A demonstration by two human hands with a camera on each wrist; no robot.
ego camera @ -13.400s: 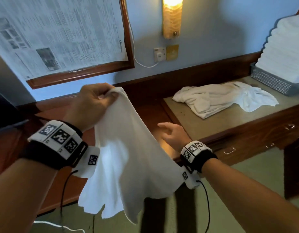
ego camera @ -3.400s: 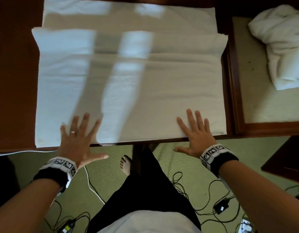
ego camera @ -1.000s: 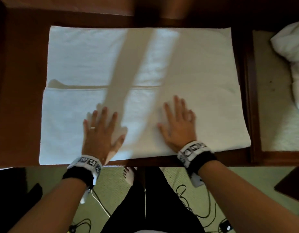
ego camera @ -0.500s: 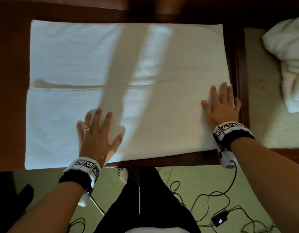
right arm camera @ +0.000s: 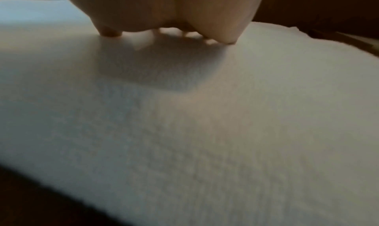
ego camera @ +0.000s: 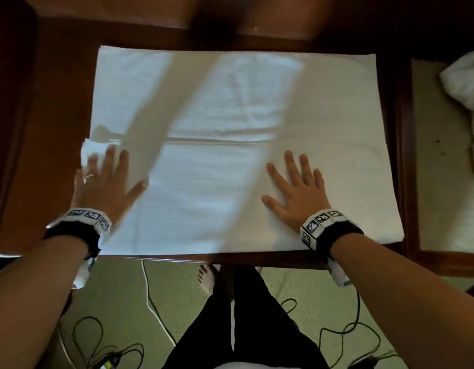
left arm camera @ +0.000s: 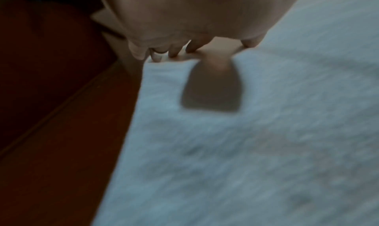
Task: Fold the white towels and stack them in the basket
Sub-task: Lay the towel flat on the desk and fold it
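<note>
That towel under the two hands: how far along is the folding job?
One lengthwise fold looks done: the white towel lies doubled on the wooden desk. Now the left hand and right hand press it flat. Further folds remain, and a crumpled towel waits at right. No basket shows.

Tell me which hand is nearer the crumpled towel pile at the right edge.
Right. The right hand lies flat on the spread towel, right of centre, on the side toward the crumpled towel pile. The left hand presses the spread towel's far left edge.
</note>
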